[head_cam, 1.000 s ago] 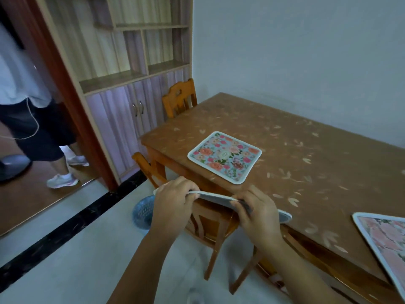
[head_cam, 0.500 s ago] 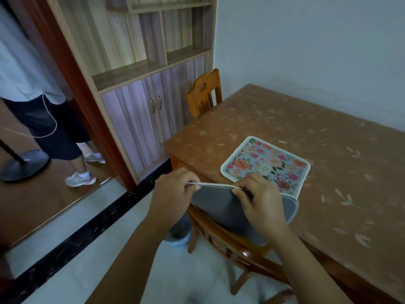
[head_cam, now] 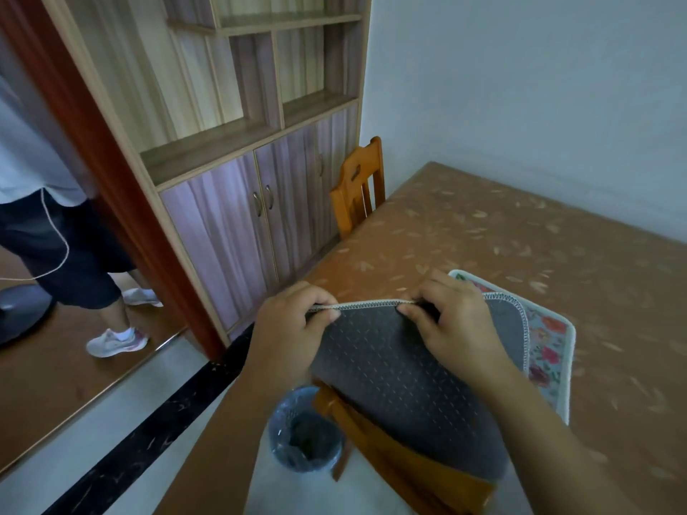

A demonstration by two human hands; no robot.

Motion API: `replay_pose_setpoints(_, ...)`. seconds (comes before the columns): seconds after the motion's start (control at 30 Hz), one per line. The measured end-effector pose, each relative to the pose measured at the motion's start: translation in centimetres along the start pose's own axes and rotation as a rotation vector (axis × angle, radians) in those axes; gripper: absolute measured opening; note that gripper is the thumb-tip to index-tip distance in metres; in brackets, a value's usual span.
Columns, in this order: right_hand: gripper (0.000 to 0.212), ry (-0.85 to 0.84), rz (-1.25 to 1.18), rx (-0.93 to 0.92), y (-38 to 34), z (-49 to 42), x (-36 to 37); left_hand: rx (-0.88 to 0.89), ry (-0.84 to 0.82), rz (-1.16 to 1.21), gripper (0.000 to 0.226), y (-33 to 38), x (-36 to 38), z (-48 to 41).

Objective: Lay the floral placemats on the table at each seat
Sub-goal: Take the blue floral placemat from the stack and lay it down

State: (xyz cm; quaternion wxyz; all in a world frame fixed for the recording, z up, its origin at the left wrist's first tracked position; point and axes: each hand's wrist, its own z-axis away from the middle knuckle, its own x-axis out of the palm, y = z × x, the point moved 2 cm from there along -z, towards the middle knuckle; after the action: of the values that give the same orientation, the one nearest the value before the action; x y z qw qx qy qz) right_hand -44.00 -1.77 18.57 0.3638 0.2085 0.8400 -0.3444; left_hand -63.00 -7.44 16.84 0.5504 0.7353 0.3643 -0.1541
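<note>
Both hands hold one placemat (head_cam: 401, 381) by its white stitched top edge, and its grey dotted underside faces me. My left hand (head_cam: 293, 328) pinches the edge on the left, my right hand (head_cam: 453, 325) on the right. The mat hangs down over the near left part of the brown table (head_cam: 520, 236) and hides the table's edge. A second floral placemat (head_cam: 550, 340) lies flat on the table just behind it, mostly covered, with pink and red flowers showing at its right side.
A wooden chair (head_cam: 357, 187) stands at the table's left end, another chair (head_cam: 401, 462) sits below the held mat. A blue waste bin (head_cam: 305, 433) is on the floor by it. A wooden cabinet (head_cam: 238, 224) lines the left wall. A person's legs (head_cam: 78, 276) stand in the doorway.
I have moved left along the table toward its end. The held mat has tipped from nearly flat to hanging, underside toward me, and now overlaps the laid floral placemat.
</note>
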Motion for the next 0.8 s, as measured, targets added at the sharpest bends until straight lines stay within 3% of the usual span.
replay_pose_setpoints(0.23, 0.010, 0.047, 0.008, 0.063, -3.8, -5.8, 7.1, 0.139, 0.028, -0.171, 0.012, -6.7, -5.7, -5.8)
replay_pose_setpoints(0.5, 0.004, 0.054, 0.058, 0.163, -10.1, -14.0, 16.2, 0.126, -0.051, -0.091, 0.008, -17.7, -12.6, -12.4)
replay_pose_setpoints(0.8, 0.005, 0.055, 0.079, 0.231, -11.5, -20.5, 22.9, 0.115, -0.081, -0.017, 0.007, -25.6, -14.7, -17.9)
